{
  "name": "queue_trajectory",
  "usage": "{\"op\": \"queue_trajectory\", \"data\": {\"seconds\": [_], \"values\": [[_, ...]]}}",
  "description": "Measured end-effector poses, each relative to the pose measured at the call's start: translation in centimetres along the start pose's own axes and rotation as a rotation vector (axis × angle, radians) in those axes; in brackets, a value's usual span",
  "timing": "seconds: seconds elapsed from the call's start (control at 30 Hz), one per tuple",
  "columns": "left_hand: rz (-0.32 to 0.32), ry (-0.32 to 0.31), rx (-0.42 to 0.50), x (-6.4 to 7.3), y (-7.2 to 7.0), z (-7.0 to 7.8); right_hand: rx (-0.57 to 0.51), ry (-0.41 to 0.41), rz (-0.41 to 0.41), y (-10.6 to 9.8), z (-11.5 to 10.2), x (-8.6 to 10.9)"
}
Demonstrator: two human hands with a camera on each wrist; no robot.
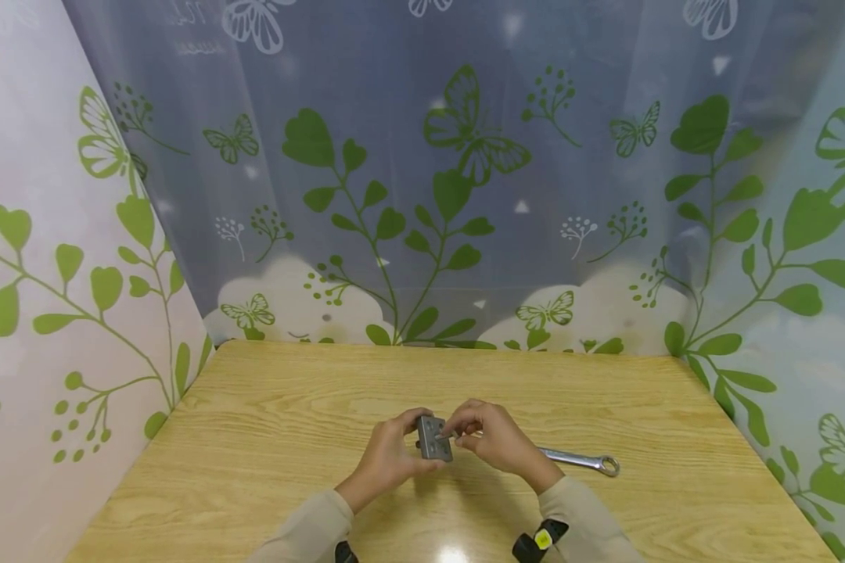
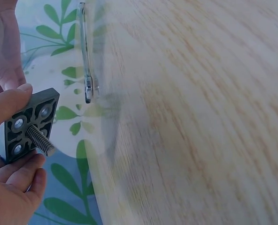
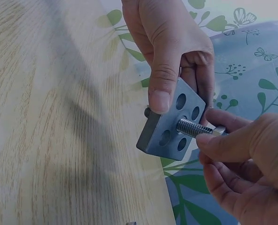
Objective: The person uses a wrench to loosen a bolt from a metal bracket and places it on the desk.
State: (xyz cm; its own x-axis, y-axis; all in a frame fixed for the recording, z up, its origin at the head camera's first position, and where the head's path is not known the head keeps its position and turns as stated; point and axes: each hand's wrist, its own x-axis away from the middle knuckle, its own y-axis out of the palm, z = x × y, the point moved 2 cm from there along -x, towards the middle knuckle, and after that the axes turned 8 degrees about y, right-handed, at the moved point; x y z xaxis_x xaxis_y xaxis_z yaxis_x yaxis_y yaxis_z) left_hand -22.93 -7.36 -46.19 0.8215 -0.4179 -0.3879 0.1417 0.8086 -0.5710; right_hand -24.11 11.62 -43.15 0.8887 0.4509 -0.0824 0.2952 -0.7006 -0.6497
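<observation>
My left hand (image 1: 393, 451) grips a square grey plate (image 3: 171, 123) by its edges, thumb on one side and fingers on the other. Several round holes show near the plate's corners. Through its centre runs a silver bolt (image 3: 194, 127), whose threaded end sticks out of the ribbed back in the left wrist view. Between thumb and forefinger my right hand (image 1: 496, 439) pinches the bolt at its hex head, which the fingertips partly hide. Both hands hold the parts above the table.
A silver combination wrench (image 1: 579, 459) lies on the wooden table (image 1: 310, 407), partly behind my right hand; its ring end points right. Curtains (image 1: 394, 234) printed with leaves and butterflies stand behind the table and along both sides.
</observation>
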Motion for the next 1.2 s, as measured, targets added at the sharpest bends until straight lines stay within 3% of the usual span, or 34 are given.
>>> {"op": "queue_trajectory", "data": {"seconds": [0.2, 0.47, 0.63, 1.0, 1.2], "values": [[-0.006, 0.004, -0.005, 0.1, 0.0, 0.0, -0.050, 0.032, -0.040, 0.0, 0.3, 0.1], [0.000, 0.011, -0.023, 0.1, 0.1, 0.1, -0.082, 0.166, -0.020, 0.2, 1.1, 0.0], [-0.001, 0.006, -0.021, 0.2, 0.2, 0.0, -0.101, 0.208, -0.025, 0.4, 0.9, 0.1], [-0.004, 0.017, -0.022, 0.4, 0.3, -0.1, -0.045, 0.093, -0.009, 0.1, 0.8, 0.0], [-0.004, 0.017, -0.021, 0.4, 0.4, -0.1, -0.070, 0.045, -0.022, 0.1, 0.7, 0.1]]}}
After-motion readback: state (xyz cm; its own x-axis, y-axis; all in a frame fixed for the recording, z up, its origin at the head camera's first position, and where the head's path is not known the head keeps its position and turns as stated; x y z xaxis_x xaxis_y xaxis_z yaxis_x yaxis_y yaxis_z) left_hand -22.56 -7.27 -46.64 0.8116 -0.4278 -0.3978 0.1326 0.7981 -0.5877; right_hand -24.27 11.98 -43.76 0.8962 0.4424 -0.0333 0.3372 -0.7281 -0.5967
